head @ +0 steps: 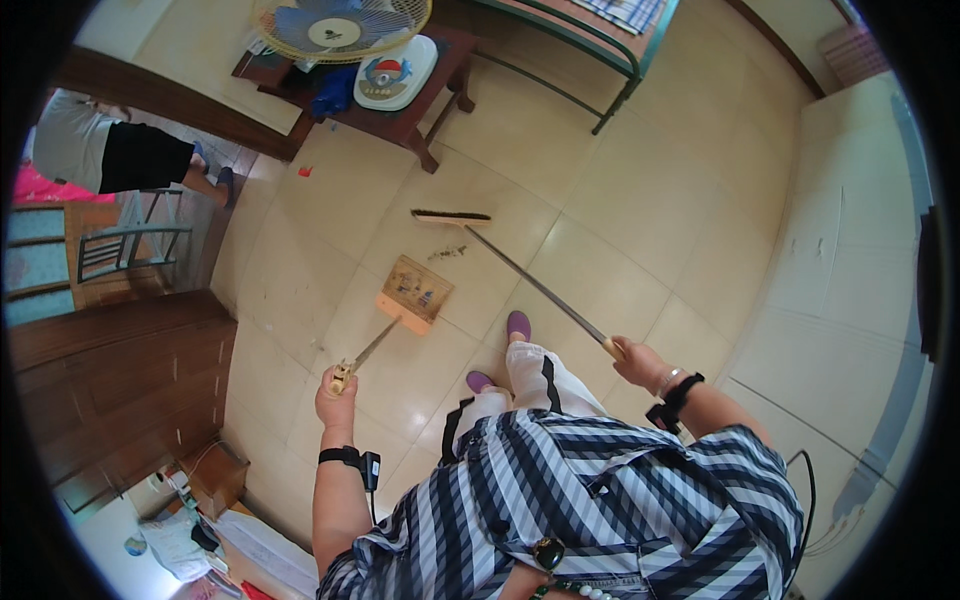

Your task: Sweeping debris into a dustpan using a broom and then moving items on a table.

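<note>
My left hand point(337, 403) is closed on the handle end of a long-handled dustpan point(417, 289), whose orange-edged pan lies on the tiled floor with some debris in it. My right hand point(642, 364) grips the metal pole of a broom point(451, 217); the broom's dark bristles rest on the tiles beyond the pan. Between the bristles and the pan's far edge lies a small pile of dark dirt point(448, 253), apart from both.
A dark wooden side table point(382, 133) bears a fan point(334, 34) and a white appliance point(397, 73). A metal bed frame point(600, 112) stands at the top. Another person point(112, 146) is beyond the doorway, near a metal folding frame point(135, 240). A red scrap point(304, 172) lies on the floor.
</note>
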### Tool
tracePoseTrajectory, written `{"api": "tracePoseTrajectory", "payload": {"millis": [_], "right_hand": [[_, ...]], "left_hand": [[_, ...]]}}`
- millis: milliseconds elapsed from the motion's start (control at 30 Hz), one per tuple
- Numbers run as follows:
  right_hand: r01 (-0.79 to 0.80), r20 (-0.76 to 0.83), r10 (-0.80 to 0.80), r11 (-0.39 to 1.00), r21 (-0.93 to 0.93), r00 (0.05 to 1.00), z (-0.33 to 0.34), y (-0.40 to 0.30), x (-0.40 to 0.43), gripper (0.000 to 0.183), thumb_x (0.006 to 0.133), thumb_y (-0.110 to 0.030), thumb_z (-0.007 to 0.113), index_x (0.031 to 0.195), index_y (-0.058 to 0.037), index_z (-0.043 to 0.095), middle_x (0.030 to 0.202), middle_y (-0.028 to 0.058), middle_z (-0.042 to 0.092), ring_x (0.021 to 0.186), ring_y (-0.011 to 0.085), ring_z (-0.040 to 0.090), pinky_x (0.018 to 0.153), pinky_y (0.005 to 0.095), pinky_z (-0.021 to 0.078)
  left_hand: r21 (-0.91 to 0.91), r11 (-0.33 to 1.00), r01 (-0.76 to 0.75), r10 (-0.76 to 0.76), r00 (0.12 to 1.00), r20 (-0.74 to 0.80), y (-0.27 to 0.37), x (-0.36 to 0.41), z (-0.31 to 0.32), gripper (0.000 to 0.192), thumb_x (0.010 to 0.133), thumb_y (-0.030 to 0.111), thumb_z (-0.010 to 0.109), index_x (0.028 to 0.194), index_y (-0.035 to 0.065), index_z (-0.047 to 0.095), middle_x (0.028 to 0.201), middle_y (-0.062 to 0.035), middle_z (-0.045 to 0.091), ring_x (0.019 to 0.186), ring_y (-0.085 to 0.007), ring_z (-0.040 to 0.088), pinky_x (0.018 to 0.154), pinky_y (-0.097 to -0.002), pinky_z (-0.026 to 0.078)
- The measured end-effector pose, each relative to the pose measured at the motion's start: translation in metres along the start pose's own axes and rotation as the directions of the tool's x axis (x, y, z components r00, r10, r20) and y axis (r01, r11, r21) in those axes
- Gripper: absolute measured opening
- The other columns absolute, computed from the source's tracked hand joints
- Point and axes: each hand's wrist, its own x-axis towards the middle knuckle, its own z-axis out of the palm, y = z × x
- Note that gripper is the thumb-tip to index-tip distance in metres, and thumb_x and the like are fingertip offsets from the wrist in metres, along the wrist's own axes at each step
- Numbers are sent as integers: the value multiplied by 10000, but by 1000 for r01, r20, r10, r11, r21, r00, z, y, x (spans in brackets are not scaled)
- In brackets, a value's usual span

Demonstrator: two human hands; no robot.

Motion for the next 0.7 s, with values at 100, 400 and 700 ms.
{"api": "tracePoseTrajectory", "payload": {"millis": [100,400,700], "right_hand": [[-58,-23,57,996,-66,998,9,20,-14,452,793,-176,563,1222,-90,451,939,207,609,898,368,579,777,398,463],[-232,-397,339,927,294,853,5,106,-23,451,817,-167,527,1254,-110,430,753,125,586,634,260,578,544,366,462],[-364,-212,576,718,593,790,-65,116,79,368,735,-2,495,1097,-60,463,556,50,477,424,154,473,349,307,367]], "left_hand": [[3,1000,30,-30,999,-31,2,27,-17,354,694,198,693,1019,113,581,856,-55,652,787,-200,623,715,-309,483],[-157,980,126,-136,989,-53,24,21,0,294,707,154,670,973,73,574,840,-37,629,754,-157,591,713,-278,472],[-306,943,133,-82,982,173,130,19,68,320,723,73,638,1019,57,517,794,-27,572,625,-110,542,573,-242,462]]}}
